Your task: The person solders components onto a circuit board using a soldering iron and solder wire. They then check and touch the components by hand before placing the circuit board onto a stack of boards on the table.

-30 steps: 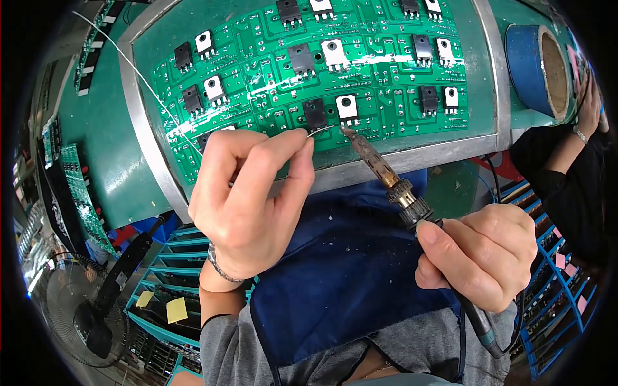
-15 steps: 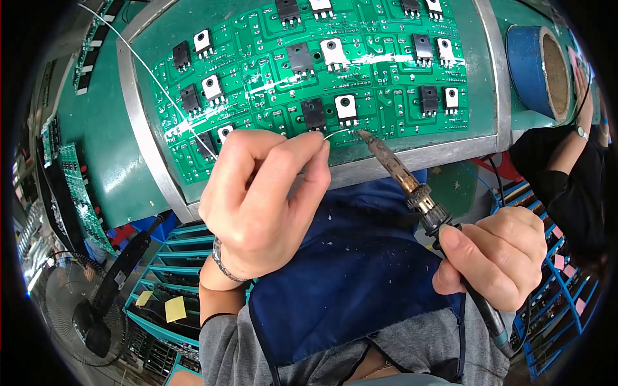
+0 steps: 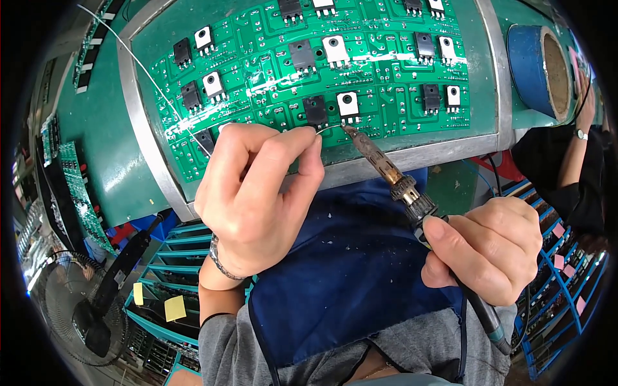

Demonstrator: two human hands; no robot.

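My left hand (image 3: 261,186) pinches a thin silvery solder wire (image 3: 329,128) between thumb and forefinger. The wire's free length trails up past the left edge of the circuit board. In my right hand (image 3: 486,248) is a soldering iron (image 3: 412,198), gripped by its handle and slanting up to the left. Its dark tip meets the wire's end at the pins of a white-faced transistor (image 3: 348,107) in the board's near row. Beside that stands a black transistor (image 3: 315,110). The green circuit board (image 3: 270,106) carries several such pairs; my left hand hides part of its near edge.
A metal frame (image 3: 428,154) borders the board on the green bench. At the right lies a blue roll (image 3: 534,71) with a brown core. A fan (image 3: 84,302) and teal racks stand at lower left. Another person's arm (image 3: 576,154) is at the far right.
The iron's tip has shifted left along the near row, to the white-faced transistor's pins. My right hand moved left with it; my left hand moved slightly left, still pinching the solder wire.
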